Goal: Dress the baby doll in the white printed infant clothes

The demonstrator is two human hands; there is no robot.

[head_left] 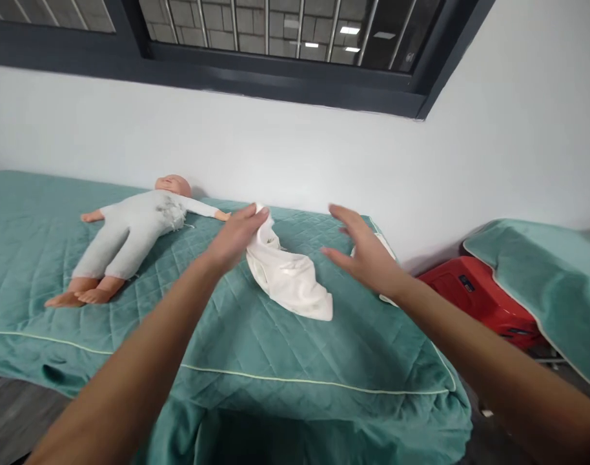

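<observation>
White cloth [295,284] hanging by one end from your left hand [235,237]

It's over the green quilted cover [285,352], soft and creased; can't tell if the low end touches down. Your left thumb and fingers are clamped on its top end, probably so the rest droops loose. Your right hand [365,257] is apart from it, fingers spread; can't tell if it touches the white piece [386,244] behind. The doll [140,216] lies off left, which I'd guess leaves you elbow room.
</observation>
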